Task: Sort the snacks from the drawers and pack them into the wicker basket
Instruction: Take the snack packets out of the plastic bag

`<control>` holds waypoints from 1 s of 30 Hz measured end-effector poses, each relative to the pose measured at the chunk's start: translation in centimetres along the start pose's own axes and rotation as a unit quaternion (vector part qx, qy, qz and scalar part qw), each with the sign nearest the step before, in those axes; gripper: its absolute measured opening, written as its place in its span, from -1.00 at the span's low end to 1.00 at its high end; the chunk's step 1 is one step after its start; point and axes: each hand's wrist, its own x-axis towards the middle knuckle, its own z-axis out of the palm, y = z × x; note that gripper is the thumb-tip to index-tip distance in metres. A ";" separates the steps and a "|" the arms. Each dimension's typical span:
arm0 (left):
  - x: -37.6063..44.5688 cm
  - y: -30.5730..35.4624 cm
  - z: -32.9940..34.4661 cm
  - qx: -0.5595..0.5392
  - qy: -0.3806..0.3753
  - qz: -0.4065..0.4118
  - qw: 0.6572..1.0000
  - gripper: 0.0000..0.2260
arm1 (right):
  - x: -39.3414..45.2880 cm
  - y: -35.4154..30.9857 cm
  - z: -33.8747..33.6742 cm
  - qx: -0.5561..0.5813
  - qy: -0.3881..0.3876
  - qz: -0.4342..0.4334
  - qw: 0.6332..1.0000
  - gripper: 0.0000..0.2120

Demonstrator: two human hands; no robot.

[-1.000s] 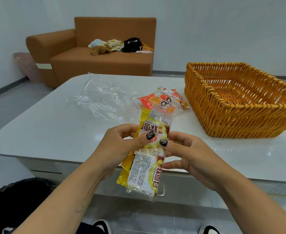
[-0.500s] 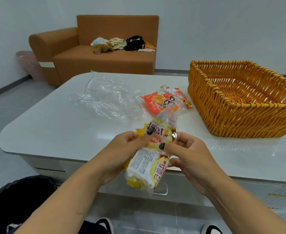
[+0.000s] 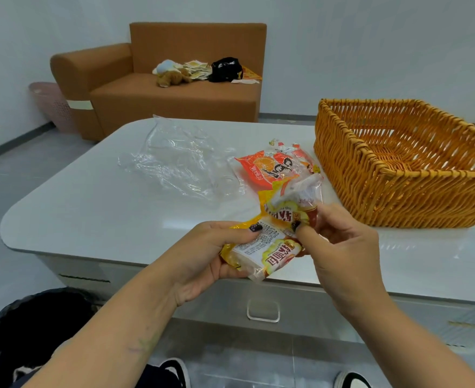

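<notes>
Snack packs [image 3: 261, 252] gripped by both my hands, fingers pinching wrappers.
Wicker basket [image 3: 398, 191] looks empty; orange packs [image 3: 270, 169] wait on worktop.

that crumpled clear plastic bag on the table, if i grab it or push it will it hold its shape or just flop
The clear plastic bag looks thin, wrinkled and lying flat on the white table, so it would probably flop and crumple in a grip. It appears empty, so likely very light. Pushed, it may slide or bunch up on the glossy tabletop rather than move neatly.
</notes>
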 end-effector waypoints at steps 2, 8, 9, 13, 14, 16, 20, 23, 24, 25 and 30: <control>0.0 0.0 0.1 -0.031 0.009 -0.009 0.999 -0.56 | -0.1 0.0 0.0 -0.064 0.006 -0.075 0.995 -0.61; -0.2 0.4 -0.3 -0.021 0.029 -0.009 0.999 -0.34 | -0.1 0.8 -0.5 -0.335 -0.077 -0.308 0.887 -0.68; -0.3 0.4 -0.3 -0.013 0.027 -0.004 1.000 -0.32 | -0.1 0.8 -0.4 -0.385 -0.089 -0.336 0.855 -0.72; -0.6 0.0 0.0 0.036 0.029 0.006 0.999 -0.44 | -0.3 0.9 0.7 -0.475 -0.124 -0.380 0.784 -0.72; -0.6 -0.1 -0.1 0.052 0.030 0.007 0.998 -0.51 | -0.4 1.0 1.0 -0.481 -0.133 -0.378 0.780 -0.70; -0.7 -0.3 -0.4 0.071 0.040 0.013 0.997 -0.61 | -0.5 1.5 0.9 -0.477 -0.160 -0.361 0.785 -0.63; -0.7 -0.2 -1.1 0.073 0.071 0.055 0.993 -0.65 | -0.4 1.4 -0.4 -0.265 -0.265 -0.111 0.921 -0.43; -0.4 -0.1 -1.4 0.069 0.074 0.085 0.991 -0.61 | -0.2 0.7 -0.9 -0.086 -0.236 0.028 0.968 -0.49; -0.3 -0.1 -1.4 0.068 0.076 0.092 0.991 -0.60 | -0.1 0.6 -1.0 -0.045 -0.207 0.052 0.976 -0.53; -0.3 -0.1 -1.3 0.068 0.077 0.100 0.990 -0.58 | 0.0 0.5 -0.9 -0.014 -0.180 0.077 0.981 -0.54; -0.2 -0.1 -0.6 0.079 0.098 0.143 0.982 -0.52 | -0.5 0.5 0.0 0.071 -0.139 0.205 0.966 -0.54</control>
